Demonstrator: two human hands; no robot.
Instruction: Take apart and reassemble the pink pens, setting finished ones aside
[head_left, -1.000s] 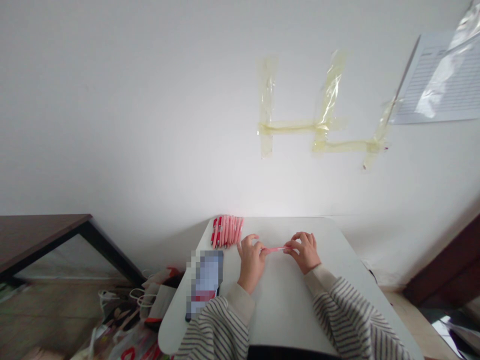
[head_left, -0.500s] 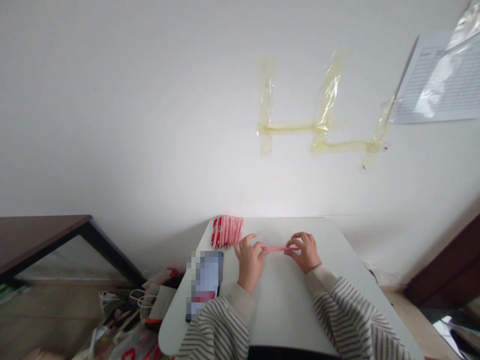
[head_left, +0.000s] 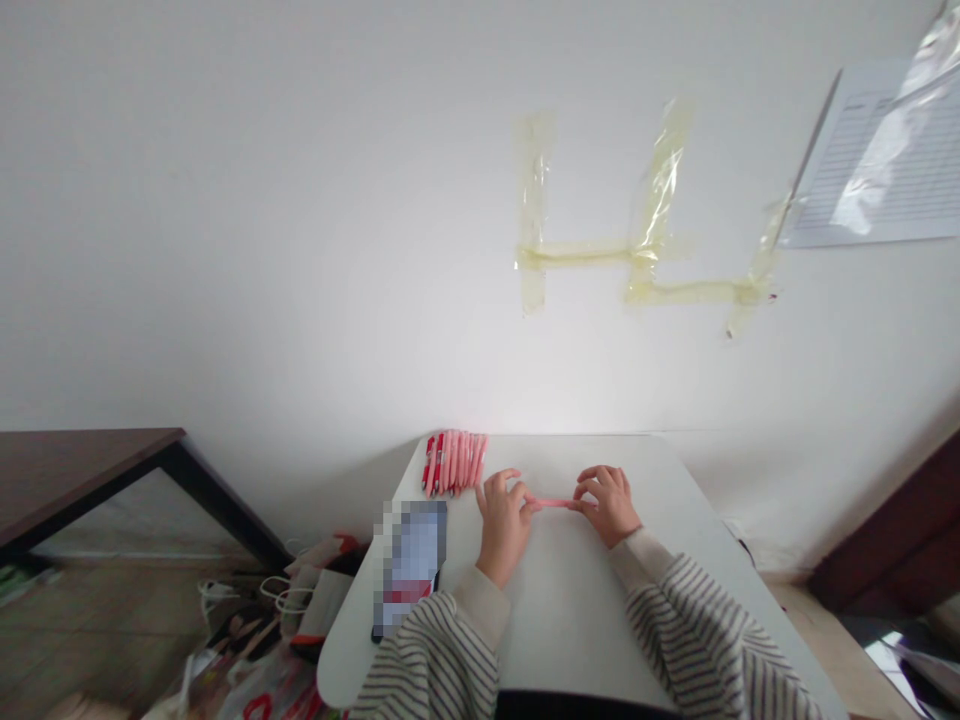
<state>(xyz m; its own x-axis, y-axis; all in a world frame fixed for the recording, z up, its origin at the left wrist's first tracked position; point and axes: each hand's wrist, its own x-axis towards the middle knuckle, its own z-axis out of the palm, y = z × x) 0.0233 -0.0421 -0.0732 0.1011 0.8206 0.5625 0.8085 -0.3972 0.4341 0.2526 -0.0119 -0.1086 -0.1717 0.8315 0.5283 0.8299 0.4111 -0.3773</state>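
Observation:
A thin pink pen [head_left: 553, 502] is held level just above the white table [head_left: 570, 620], one end in each hand. My left hand [head_left: 502, 522] pinches its left end between thumb and fingers. My right hand [head_left: 609, 503] pinches the right end the same way. Both sleeves are striped. A row of several pink and red pens [head_left: 452, 462] lies side by side at the table's far left, a short way beyond my left hand.
A phone [head_left: 409, 565] lies at the table's left edge near my left forearm. Bags and clutter [head_left: 262, 630] sit on the floor to the left, beside a dark wooden table [head_left: 82, 480]. The wall ahead carries yellowed tape [head_left: 637, 250] and a sheet of paper [head_left: 877, 160].
My two hands have drawn slightly closer together on the pink pen, so less of it shows between them. The row of pens and the phone have not moved.

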